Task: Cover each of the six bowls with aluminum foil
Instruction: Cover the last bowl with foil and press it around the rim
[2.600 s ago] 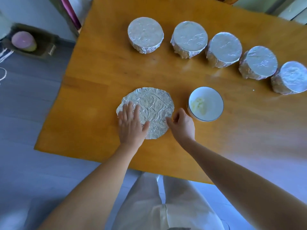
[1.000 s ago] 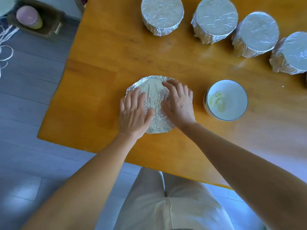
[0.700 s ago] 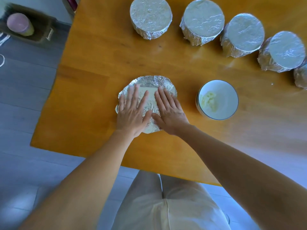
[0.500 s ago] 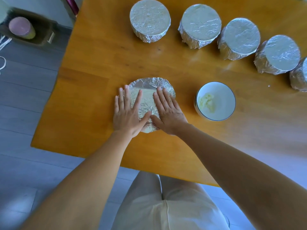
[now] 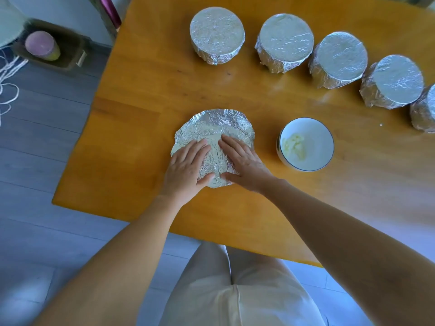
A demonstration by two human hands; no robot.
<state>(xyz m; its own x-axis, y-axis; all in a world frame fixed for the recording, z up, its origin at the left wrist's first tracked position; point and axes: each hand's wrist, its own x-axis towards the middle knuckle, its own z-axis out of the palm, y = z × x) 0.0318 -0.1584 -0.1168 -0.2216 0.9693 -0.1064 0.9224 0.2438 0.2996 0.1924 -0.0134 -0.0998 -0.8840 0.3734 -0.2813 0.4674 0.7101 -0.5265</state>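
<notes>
Orange-brown wooden desk (image 5: 146, 95), seen from above. The person stands at its near edge, pale trousers (image 5: 235, 302) low in the view.

One sheet of foil (image 5: 219, 123), roughly round and creased all over, lies flat on the desk near the front edge, left of centre.

The left hand (image 5: 186, 168) is palm down on the near-left part of the foil. Fingers straight and close together, thumb out along the near edge. Grip flat and spread, nothing held; it presses on the sheet.

The right hand (image 5: 244, 165) is palm down on the near-right part, fingers straight and angled up-left, thumb reaching toward the left thumb. The thumb tips are close; cannot tell if they touch. Grip likewise flat, nothing held.

A white bowl (image 5: 315, 137) with a dark blue rim line stands uncovered just right of the foil, apart from it. A pale yellow lump of food (image 5: 294, 145) sits on its left inner side.

Five covered bowls run in a curved row along the far side: first (image 5: 217, 35), second (image 5: 284, 41), third (image 5: 339, 58), fourth (image 5: 395, 81), fifth (image 5: 426, 111). Each is wrapped over the top and down the sides. The fifth is cut by the right edge of the view and overlaps the fourth; contact unclear.

Off the desk, left: grey plank floor (image 5: 47, 149), a dark box (image 5: 68, 50) holding a pink-topped cylinder (image 5: 41, 44), and loops of white cord (image 5: 7, 85).
</notes>
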